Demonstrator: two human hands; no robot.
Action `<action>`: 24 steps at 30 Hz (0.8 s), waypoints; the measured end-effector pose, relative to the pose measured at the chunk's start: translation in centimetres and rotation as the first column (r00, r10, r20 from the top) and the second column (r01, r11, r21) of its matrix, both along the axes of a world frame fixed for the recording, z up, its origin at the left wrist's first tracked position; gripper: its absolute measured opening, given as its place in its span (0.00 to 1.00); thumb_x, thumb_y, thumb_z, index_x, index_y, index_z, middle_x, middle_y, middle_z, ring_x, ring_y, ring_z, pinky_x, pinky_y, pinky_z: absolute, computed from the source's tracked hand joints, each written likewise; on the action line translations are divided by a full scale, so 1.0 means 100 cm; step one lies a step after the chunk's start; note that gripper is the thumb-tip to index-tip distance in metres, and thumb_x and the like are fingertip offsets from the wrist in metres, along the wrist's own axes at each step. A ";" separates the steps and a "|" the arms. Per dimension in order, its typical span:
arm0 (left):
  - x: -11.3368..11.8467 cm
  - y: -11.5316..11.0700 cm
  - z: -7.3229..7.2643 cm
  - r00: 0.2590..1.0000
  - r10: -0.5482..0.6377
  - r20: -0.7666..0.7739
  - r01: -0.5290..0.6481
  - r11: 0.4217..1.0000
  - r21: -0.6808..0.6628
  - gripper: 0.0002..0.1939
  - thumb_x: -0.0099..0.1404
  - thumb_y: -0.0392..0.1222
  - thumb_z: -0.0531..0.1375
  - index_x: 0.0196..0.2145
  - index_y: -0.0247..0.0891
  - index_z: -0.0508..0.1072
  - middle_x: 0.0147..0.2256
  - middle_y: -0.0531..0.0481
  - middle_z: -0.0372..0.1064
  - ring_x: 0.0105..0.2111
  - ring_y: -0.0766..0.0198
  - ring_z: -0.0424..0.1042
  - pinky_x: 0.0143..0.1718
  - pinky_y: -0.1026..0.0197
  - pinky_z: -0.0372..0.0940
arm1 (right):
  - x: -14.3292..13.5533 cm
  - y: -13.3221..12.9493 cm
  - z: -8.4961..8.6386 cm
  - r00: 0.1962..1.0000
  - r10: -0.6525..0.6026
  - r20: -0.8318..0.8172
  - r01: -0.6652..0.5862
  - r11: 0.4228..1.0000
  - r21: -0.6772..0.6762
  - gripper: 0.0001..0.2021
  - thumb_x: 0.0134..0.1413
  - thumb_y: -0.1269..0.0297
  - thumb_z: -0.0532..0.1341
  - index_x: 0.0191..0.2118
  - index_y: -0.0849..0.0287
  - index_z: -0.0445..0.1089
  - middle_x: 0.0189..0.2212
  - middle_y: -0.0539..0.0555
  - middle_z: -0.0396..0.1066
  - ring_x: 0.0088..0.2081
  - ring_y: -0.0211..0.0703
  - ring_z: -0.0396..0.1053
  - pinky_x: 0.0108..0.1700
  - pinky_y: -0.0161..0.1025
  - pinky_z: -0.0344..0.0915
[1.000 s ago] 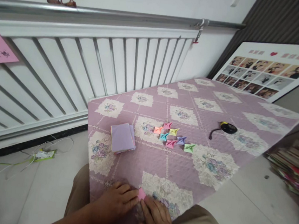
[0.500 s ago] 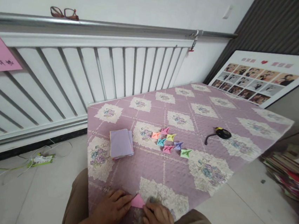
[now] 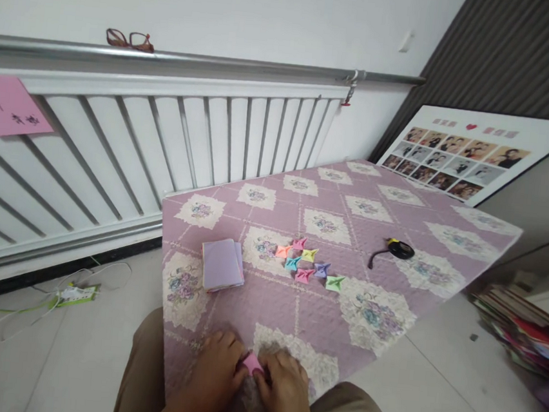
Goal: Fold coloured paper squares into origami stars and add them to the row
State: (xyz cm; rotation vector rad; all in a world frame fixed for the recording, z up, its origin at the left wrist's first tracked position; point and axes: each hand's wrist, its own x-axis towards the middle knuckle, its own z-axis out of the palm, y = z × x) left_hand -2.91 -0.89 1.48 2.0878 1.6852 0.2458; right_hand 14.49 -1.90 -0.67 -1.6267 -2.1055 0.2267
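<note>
A small piece of folded pink paper (image 3: 252, 363) lies at the near edge of the table, between my two hands. My left hand (image 3: 221, 368) pinches its left side with thumb and fingers. On its right side my right hand (image 3: 284, 383) grips it the same way, so both ends are partly hidden by fingers. Farther off, several small folded paper pieces (image 3: 303, 275) in pink, orange, yellow, blue, purple and green stand grouped on the cloth. A stack of square paper sheets (image 3: 223, 264), purple on top, lies to their left.
A patterned purple tablecloth (image 3: 264, 309) covers the table. A black and yellow tape measure (image 3: 400, 248) with a strap lies at right. Behind is a white radiator (image 3: 203, 134) with glasses (image 3: 130, 40) on its pipe. A photo board (image 3: 468, 153) leans at the far right.
The pink paper has gone from a flat triangle to a smaller, narrower shape. My fingers have closed in around it, both hands nearer each other. The camera view has shifted slightly.
</note>
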 end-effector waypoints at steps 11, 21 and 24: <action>0.004 0.005 0.013 1.000 0.001 -0.010 -0.002 0.996 -0.084 0.04 0.60 0.36 0.59 0.35 0.40 0.72 0.41 0.47 0.69 0.43 0.52 0.65 0.44 0.51 0.57 | -0.003 -0.001 0.002 0.997 -0.011 -0.080 0.014 1.000 0.027 0.07 0.48 0.73 0.63 0.29 0.51 0.68 0.27 0.47 0.72 0.33 0.47 0.70 0.36 0.41 0.58; 0.002 -0.002 -0.004 0.999 -0.039 0.032 0.040 0.999 -0.026 0.05 0.61 0.32 0.55 0.33 0.39 0.68 0.38 0.49 0.69 0.40 0.57 0.65 0.40 0.57 0.56 | -0.002 -0.003 0.008 0.984 0.047 -0.171 -0.048 0.999 -0.006 0.08 0.50 0.72 0.62 0.25 0.52 0.67 0.24 0.45 0.72 0.30 0.42 0.70 0.36 0.38 0.58; 0.000 -0.003 -0.009 0.995 -0.026 0.101 0.028 1.000 -0.014 0.05 0.59 0.30 0.56 0.32 0.39 0.67 0.35 0.50 0.70 0.37 0.59 0.65 0.37 0.59 0.55 | -0.001 -0.003 0.004 0.980 0.049 -0.194 -0.057 0.998 -0.038 0.08 0.48 0.73 0.62 0.25 0.52 0.67 0.25 0.46 0.72 0.31 0.42 0.70 0.38 0.39 0.59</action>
